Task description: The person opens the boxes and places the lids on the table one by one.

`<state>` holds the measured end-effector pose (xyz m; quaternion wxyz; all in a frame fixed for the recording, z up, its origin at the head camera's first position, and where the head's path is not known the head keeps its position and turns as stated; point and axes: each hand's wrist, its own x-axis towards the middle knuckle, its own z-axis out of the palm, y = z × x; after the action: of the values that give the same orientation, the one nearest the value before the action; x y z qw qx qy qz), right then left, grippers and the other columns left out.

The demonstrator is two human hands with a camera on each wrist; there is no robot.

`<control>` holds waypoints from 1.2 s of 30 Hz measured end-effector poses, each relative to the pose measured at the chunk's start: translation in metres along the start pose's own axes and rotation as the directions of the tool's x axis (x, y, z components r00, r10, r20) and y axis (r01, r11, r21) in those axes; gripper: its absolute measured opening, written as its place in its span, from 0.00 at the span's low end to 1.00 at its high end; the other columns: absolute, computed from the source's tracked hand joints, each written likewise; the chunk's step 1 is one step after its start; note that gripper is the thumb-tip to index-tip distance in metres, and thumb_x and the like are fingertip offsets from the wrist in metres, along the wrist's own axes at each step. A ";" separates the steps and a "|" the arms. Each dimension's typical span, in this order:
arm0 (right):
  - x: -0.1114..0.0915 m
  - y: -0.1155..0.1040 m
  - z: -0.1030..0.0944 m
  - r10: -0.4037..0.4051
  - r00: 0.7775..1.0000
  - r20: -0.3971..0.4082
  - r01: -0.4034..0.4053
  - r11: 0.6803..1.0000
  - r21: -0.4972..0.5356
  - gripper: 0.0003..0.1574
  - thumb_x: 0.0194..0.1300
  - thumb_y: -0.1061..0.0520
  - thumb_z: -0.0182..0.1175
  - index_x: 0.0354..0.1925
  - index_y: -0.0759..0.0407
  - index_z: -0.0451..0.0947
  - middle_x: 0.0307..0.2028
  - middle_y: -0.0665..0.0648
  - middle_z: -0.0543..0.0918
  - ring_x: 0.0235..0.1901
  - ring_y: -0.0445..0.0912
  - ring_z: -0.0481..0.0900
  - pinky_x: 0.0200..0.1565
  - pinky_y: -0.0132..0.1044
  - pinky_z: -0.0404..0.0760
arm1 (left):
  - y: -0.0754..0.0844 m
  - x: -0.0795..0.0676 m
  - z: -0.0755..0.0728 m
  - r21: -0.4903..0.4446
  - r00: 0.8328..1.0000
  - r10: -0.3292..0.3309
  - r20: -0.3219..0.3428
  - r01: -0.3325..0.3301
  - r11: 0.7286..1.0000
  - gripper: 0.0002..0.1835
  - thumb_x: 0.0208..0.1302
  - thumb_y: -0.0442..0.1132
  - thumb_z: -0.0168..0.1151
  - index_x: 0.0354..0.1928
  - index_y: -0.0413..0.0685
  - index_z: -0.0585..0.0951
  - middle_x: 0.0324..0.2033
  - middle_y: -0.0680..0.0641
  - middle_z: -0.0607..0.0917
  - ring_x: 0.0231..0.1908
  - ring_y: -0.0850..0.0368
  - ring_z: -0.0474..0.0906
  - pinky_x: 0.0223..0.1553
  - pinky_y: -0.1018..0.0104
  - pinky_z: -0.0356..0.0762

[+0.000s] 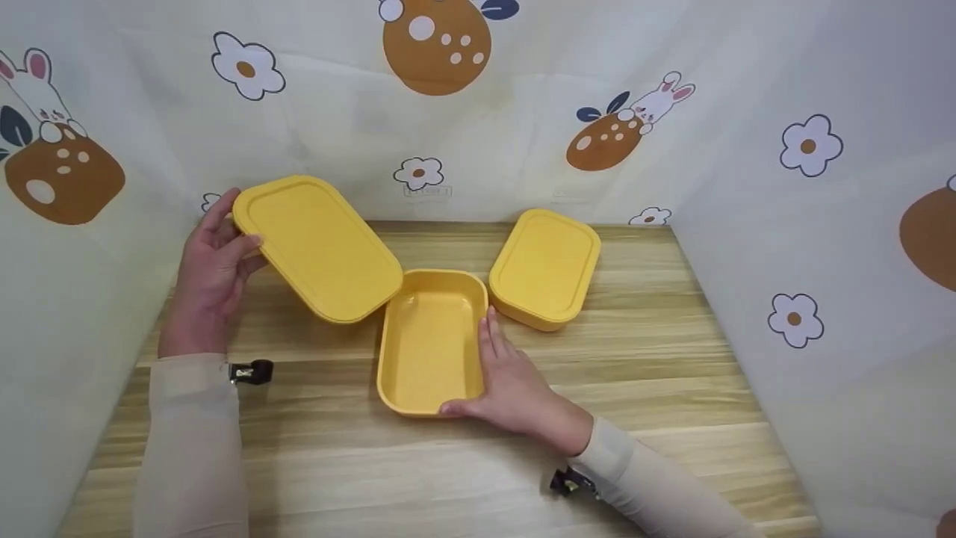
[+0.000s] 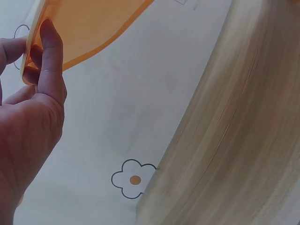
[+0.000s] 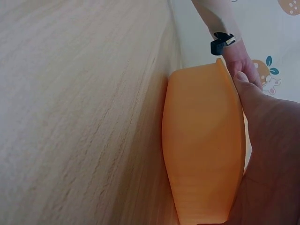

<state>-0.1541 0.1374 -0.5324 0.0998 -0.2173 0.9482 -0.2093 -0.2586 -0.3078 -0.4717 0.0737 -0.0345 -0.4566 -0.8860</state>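
In the head view my left hand [image 1: 213, 273] holds a yellow lid [image 1: 321, 246] by its far left corner, thumb on top and fingers underneath. The lid is raised and tilted, its near right edge beside the rim of a yellow food container [image 1: 433, 355]. That container stands uncovered on the table with nothing inside. Along its right wall lie the extended fingers of my right hand [image 1: 523, 388], and the thumb touches the near rim. The left wrist view shows the fingers [image 2: 50, 61] under the lid. In the right wrist view the thumb rests at the container's [image 3: 204, 145] rim.
A smaller yellow container [image 1: 545, 269] with its lid on stands to the right, close to the uncovered one's far right corner. Pale patterned sheets [image 1: 485, 134] rise at the back and both sides of the wood-grain table [image 1: 358, 478]. Each wrist wears a small black camera.
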 end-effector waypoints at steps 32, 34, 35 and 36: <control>0.000 0.000 0.002 0.024 1.000 -0.002 -0.024 0.999 0.022 0.98 0.53 0.08 0.67 0.89 0.64 0.29 0.88 0.62 0.26 0.86 0.64 0.48 0.78 0.66 0.63 | 0.017 0.001 0.001 0.204 0.992 0.095 -0.078 -0.077 0.976 0.46 0.67 0.20 0.74 0.84 0.50 0.70 0.58 0.41 0.81 0.55 0.51 0.86 0.50 0.61 0.89; 0.000 -0.001 0.001 0.024 1.000 0.000 -0.024 0.999 0.022 0.98 0.53 0.09 0.68 0.89 0.64 0.29 0.88 0.62 0.25 0.85 0.65 0.47 0.78 0.66 0.63 | 0.018 0.001 0.001 0.230 0.991 0.101 -0.085 -0.079 0.970 0.46 0.67 0.21 0.74 0.84 0.50 0.70 0.58 0.41 0.81 0.55 0.51 0.86 0.50 0.62 0.89; 0.001 -0.001 0.001 0.023 1.000 0.002 -0.023 0.999 0.022 0.98 0.53 0.09 0.68 0.89 0.64 0.29 0.88 0.62 0.25 0.85 0.65 0.47 0.78 0.65 0.63 | 0.019 0.001 0.001 0.242 0.991 0.102 -0.089 -0.078 0.967 0.45 0.68 0.21 0.74 0.84 0.50 0.70 0.58 0.41 0.81 0.55 0.52 0.86 0.50 0.62 0.89; 0.001 0.000 0.001 0.024 1.000 0.004 -0.025 0.999 0.020 0.98 0.53 0.09 0.67 0.89 0.64 0.29 0.88 0.62 0.25 0.86 0.65 0.47 0.78 0.65 0.63 | 0.020 0.001 0.002 0.257 0.990 0.103 -0.093 -0.076 0.963 0.45 0.68 0.21 0.73 0.84 0.50 0.70 0.58 0.41 0.81 0.55 0.52 0.86 0.50 0.63 0.88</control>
<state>-0.1545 0.1363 -0.5331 0.1063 -0.2051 0.9484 -0.2171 -0.2562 -0.3181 -0.4543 0.1416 0.0016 -0.5591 -0.8169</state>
